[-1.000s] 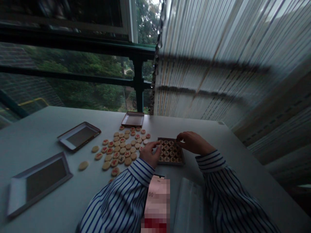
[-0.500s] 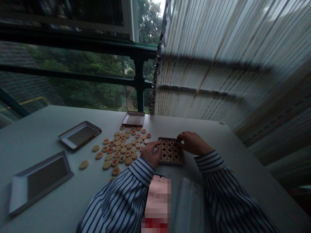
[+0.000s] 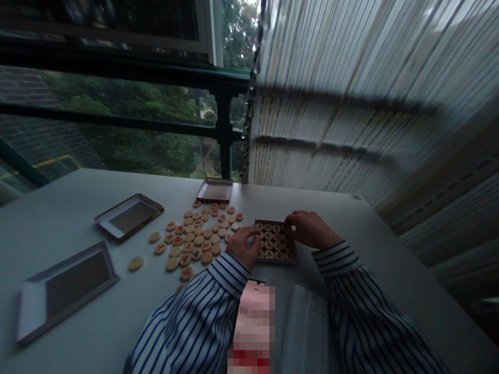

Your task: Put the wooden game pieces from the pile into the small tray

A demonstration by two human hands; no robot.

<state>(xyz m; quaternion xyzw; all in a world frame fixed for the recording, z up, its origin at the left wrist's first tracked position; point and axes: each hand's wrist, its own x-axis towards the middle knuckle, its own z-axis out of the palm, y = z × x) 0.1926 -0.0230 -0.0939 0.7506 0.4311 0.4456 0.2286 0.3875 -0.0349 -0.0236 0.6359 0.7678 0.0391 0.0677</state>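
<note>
Rows of round wooden pieces with dark characters (image 3: 277, 245) lie face up in a shallow box (image 3: 276, 262). At the box's left edge is my left hand (image 3: 244, 246), its fingers curled with thumb and fingertip close together over the pieces; anything between them is too small to make out. My right hand (image 3: 310, 228) rests at the upper right corner of the box, fingers bent down onto the rim or the pieces there, its fingertips partly hidden. Left of the box, many loose round pieces (image 3: 198, 240) are spread out, some with red characters, others blank side up.
On the white table (image 3: 128, 311) stand a small tray (image 3: 214, 200) at the back and two more trays (image 3: 130, 214) (image 3: 66, 291) at the left. A phone (image 3: 253, 317) and a clear plastic case (image 3: 306, 327) lie in front. Behind are a window and a string curtain (image 3: 319, 104).
</note>
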